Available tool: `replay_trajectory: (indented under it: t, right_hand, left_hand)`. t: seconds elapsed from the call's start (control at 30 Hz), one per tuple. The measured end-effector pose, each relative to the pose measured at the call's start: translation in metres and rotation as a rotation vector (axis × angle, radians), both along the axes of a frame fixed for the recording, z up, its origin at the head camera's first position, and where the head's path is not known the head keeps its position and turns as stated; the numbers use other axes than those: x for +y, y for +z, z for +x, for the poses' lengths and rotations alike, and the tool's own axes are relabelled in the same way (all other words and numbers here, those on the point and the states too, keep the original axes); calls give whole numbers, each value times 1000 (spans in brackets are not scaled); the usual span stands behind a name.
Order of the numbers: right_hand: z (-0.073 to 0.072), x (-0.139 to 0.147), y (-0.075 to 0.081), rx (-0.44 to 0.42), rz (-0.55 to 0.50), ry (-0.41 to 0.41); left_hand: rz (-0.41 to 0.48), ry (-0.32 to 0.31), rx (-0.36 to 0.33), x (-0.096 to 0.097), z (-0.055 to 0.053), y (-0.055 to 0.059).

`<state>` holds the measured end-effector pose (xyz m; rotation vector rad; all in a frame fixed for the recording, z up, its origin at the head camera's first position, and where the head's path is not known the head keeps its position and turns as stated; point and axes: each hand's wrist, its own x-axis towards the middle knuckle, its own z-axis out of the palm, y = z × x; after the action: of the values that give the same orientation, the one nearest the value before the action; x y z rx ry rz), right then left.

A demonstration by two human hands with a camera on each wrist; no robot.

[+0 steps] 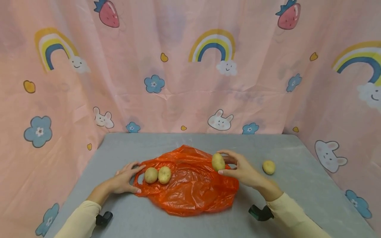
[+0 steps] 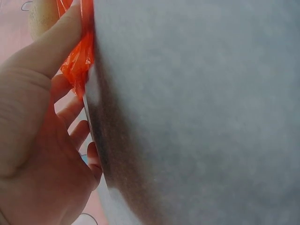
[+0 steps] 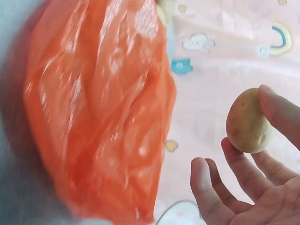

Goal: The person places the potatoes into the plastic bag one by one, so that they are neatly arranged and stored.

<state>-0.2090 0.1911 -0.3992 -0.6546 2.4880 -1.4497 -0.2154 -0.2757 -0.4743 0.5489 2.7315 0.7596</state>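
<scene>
An orange-red plastic bag point(image 1: 193, 190) lies spread on the table. On its left part two potatoes point(image 1: 151, 175) rest side by side, close to the bag's handle loop. My left hand point(image 1: 126, 178) rests at that left end, with thumb and fingers spread apart and touching the plastic; in the left wrist view the thumb lies over a strip of the bag. Above the bag's right part my right hand point(image 1: 242, 168) pinches another potato point(image 1: 218, 162) between thumb and fingers. The right wrist view shows this potato point(image 3: 248, 120) held at the fingertips.
One more potato point(image 1: 269, 167) sits on the grey table point(image 1: 297, 198), right of my right hand. A pink patterned curtain point(image 1: 178, 109) hangs behind the table and along both sides. Dark wrist-worn devices point(image 1: 261, 213) show beneath both forearms.
</scene>
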Motion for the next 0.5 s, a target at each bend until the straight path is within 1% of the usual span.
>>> replay_trajectory:
  t: [0.2, 0.4, 0.5]
  right_hand:
    - [4, -22, -1, -50, -51, 36]
    - [8, -44, -4, -47, -77, 83]
    - [12, -55, -4, -82, -87, 92]
  left_hand:
    - [7, 2, -12, -1, -1, -2]
    - [6, 0, -10, -1, -1, -3]
    - [4, 0, -8, -1, -2, -3]
